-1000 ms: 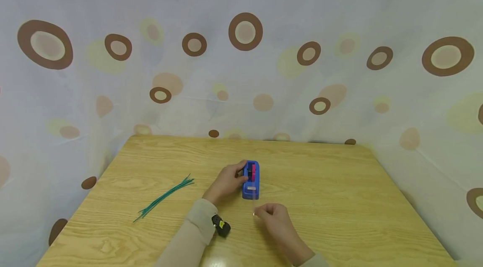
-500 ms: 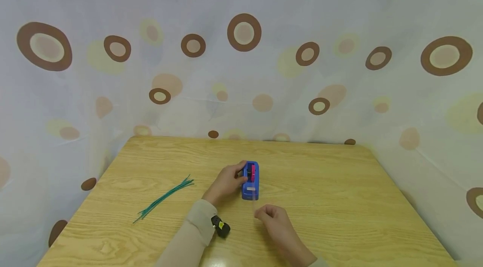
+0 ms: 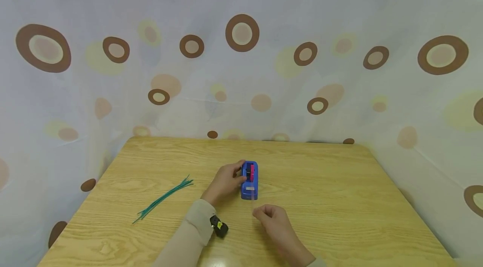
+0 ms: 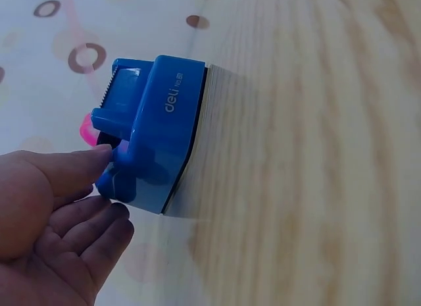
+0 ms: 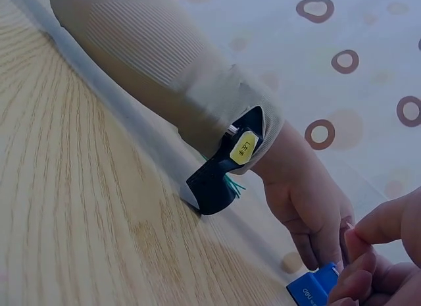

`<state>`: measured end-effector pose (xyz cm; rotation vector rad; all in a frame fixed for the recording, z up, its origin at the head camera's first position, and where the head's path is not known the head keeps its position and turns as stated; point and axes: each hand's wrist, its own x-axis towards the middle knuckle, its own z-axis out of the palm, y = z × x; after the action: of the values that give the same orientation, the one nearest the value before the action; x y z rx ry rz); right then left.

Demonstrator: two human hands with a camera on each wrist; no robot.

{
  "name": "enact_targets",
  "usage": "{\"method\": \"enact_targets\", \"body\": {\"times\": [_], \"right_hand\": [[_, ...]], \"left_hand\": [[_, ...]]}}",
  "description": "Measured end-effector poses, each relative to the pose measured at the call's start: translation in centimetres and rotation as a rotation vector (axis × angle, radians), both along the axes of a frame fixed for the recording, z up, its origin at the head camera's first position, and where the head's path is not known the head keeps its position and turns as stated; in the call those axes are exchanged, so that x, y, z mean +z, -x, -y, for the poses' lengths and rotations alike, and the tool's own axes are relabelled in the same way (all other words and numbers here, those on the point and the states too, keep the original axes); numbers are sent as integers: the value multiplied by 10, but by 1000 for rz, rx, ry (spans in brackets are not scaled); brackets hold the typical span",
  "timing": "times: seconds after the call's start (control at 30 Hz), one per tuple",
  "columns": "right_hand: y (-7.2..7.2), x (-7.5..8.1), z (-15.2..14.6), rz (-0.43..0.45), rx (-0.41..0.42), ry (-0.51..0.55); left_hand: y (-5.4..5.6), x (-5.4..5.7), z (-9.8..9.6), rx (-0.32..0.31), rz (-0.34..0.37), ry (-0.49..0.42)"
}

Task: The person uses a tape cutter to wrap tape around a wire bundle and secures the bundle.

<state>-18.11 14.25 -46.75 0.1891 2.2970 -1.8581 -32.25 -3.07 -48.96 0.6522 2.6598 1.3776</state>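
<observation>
A blue tape dispenser [image 3: 249, 195] stands on the wooden table with a pink-cored roll [image 3: 252, 172] in it. My left hand [image 3: 225, 181] grips it from the left side, thumb near the roll. In the left wrist view the dispenser [image 4: 168, 122] shows its toothed cutting edge [image 4: 108, 89] and printed front. From its near end a thin clear strip of tape [image 3: 253, 205] stretches toward me. Thumb and index finger of my right hand [image 3: 278, 225] pinch the strip's end. The right wrist view shows the same pinch by the right hand [image 5: 385, 253], partly cut off by the frame.
A bundle of thin green ties [image 3: 162, 200] lies on the table [image 3: 320, 191] to the left of my left arm. A black camera [image 3: 219, 226] sits on the left wrist. A patterned curtain [image 3: 279, 120] hangs behind the table and along its sides.
The head view has shifted slightly. Both hands keep nearly the same place, the left on the dispenser and the right pinching the tape strip.
</observation>
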Motion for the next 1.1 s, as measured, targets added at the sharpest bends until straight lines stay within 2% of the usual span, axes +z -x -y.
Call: {"method": "enact_targets", "body": {"times": [0.23, 0.4, 0.63, 0.77, 1.1], "right_hand": [[0, 0, -1, 10, -15, 6], [0, 0, -2, 33, -6, 14], [0, -1, -2, 36, 5, 58], [0, -3, -2, 37, 4, 77], [-3, -2, 0, 14, 10, 142]], "left_hand": [[-1, 4, 4, 30, 32, -7], [-5, 10, 9, 27, 42, -33], [-10, 16, 16, 20, -7, -50], [-13, 19, 22, 24, -39, -90], [-18, 28, 46, 76, -76, -158]]}}
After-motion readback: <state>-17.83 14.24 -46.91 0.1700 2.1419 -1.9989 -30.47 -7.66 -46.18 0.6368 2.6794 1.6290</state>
